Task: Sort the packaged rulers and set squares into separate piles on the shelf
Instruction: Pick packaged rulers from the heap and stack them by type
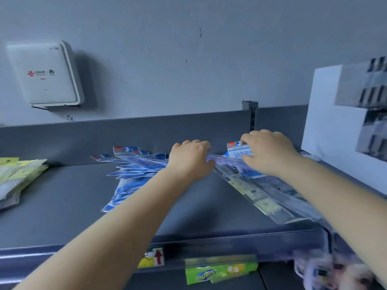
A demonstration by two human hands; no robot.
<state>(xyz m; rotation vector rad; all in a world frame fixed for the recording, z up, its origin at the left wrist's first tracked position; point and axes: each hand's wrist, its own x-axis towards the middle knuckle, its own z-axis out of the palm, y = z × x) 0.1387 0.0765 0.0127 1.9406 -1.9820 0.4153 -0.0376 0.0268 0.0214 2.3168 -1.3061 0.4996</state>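
A fanned heap of blue packaged set squares (pixel 134 168) lies on the grey shelf (pixel 62 206), left of centre. My left hand (pixel 189 159) rests at the heap's right end, fingers curled over a clear packaged ruler (pixel 222 159) that runs across to my right hand. My right hand (pixel 270 152) grips the blue-and-white header card (pixel 237 149) of that pack. Below it, long clear ruler packs (pixel 263 197) lie slanted toward the shelf's front right edge.
A white box (pixel 335 126) stands at the shelf's right end. Yellow-green packets (pixel 16 176) lie at the far left. A white router (pixel 44 74) hangs on the wall. A slotted upright (pixel 252 116) stands at the shelf's back. Price tags hang on the front edge.
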